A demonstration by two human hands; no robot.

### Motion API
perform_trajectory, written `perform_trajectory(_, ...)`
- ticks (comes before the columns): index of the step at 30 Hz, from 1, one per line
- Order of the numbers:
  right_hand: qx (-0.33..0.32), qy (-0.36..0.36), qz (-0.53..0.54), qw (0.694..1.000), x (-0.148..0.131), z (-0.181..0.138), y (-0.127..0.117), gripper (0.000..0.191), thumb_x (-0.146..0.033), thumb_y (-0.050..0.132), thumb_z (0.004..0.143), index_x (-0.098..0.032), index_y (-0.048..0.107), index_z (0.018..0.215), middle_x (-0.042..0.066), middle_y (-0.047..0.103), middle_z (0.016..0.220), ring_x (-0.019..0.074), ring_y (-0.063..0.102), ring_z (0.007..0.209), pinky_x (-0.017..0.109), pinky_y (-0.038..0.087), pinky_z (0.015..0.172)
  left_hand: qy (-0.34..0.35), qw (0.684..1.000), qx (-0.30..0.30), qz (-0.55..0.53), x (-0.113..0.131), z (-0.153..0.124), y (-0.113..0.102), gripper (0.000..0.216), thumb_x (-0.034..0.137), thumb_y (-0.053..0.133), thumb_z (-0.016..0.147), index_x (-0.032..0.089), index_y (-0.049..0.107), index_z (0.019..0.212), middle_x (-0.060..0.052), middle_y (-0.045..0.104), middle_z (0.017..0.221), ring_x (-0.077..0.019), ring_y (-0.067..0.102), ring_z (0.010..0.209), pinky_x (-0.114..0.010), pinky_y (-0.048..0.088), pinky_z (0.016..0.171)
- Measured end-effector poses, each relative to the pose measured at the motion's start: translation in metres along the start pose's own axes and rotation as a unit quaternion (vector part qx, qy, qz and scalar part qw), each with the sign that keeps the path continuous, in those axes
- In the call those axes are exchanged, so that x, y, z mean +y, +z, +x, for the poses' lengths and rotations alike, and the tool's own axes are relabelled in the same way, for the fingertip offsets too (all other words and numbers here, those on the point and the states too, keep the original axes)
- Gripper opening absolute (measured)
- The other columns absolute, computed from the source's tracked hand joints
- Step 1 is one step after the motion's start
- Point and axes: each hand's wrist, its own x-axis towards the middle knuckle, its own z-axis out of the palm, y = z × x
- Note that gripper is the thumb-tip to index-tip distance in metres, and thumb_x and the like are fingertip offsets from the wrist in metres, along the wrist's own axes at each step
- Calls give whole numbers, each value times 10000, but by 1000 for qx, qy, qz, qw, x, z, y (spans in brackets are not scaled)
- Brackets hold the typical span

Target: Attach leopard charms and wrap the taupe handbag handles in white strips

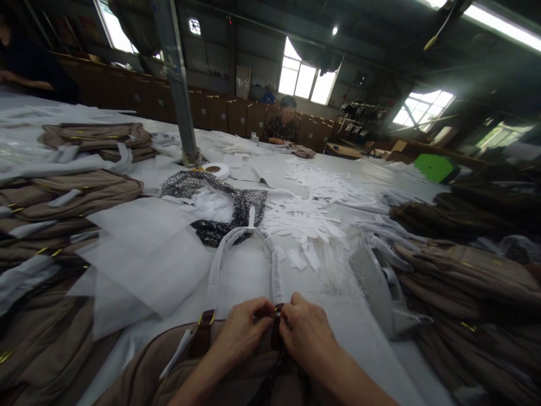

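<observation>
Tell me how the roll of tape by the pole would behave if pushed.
The roll of tape lies flat on the table, so it would probably slide rather than roll. It looks small and hollow, likely light. Set on edge, it might roll.

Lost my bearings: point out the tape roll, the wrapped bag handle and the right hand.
tape roll (216,170), head view, its top rim.
wrapped bag handle (215,270), head view, left strap.
right hand (307,332), head view, its back.
</observation>
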Motion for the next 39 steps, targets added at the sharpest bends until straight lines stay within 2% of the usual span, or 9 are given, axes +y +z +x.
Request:
perform_trajectory(6,2,2,40,999,4,1,9,219,-169,467,830,-208,644,709,25,608,739,137,562,589,267,242,520,-25,998,-20,50,-5,7,-2,150,203,505,730,176,650,759,-1,667,735,-166,590,739,-236,398,678)
perform_trajectory(13,43,31,230,972,17,4,9,180,-169,478,844,-190,648,787,14,649,741,131,586,694,217,361,635,3,989,3,150,-18,5,0,160,236,409,821,186,549,762,-24,604,798,-173,535,786,-260,365,701)
perform_trajectory(20,36,43,215,975,20,0,11,238,-221,441,880,-188,650,770,36,637,749,154,586,716,237,368,660,-11,993,-4,120,-14,7,1,225,196,379,826,192,603,802,-34,660,819,-173,584,810,-245,380,704)
perform_trajectory(24,42,42,206,977,18,0,7,213,-376,530,851,-226,660,929,16,612,733,157,576,662,250,371,655,-19,986,-21,162,-17,12,2,292,220,371,828,186,659,792,-59,687,829,-190,606,812,-256,393,723)
perform_trajectory(26,34,32,189,981,18,1,6,204,-357,583,818,-250,653,977,7,600,737,156,575,656,248,365,640,-19,985,-27,168,-18,14,2,295,211,389,806,186,683,817,-63,697,856,-197,610,831,-262,399,754)
perform_trajectory(29,16,25,160,987,19,2,9,119,-276,566,828,-249,675,867,13,600,758,155,583,685,242,356,629,-17,990,-33,138,-18,15,0,314,201,415,769,201,704,892,-51,709,915,-199,609,873,-259,407,789)
perform_trajectory(34,3,18,150,989,22,3,20,182,-199,512,850,-189,646,728,30,613,736,154,585,699,239,358,633,-9,997,-71,41,-11,14,-5,353,201,440,735,202,709,964,-17,716,945,-200,603,898,-245,413,797)
perform_trajectory(36,14,21,169,985,22,3,24,195,-191,495,860,-177,630,720,30,609,727,150,579,690,237,359,632,0,995,-100,10,-10,15,-7,353,198,432,733,191,712,949,-4,717,909,-196,602,864,-235,412,756)
perform_trajectory(39,36,30,215,975,21,1,30,215,-199,477,874,-172,619,715,26,601,713,145,569,682,234,361,633,-21,992,-128,4,-13,19,-8,307,194,433,709,158,718,819,4,691,774,-177,574,751,-218,386,643)
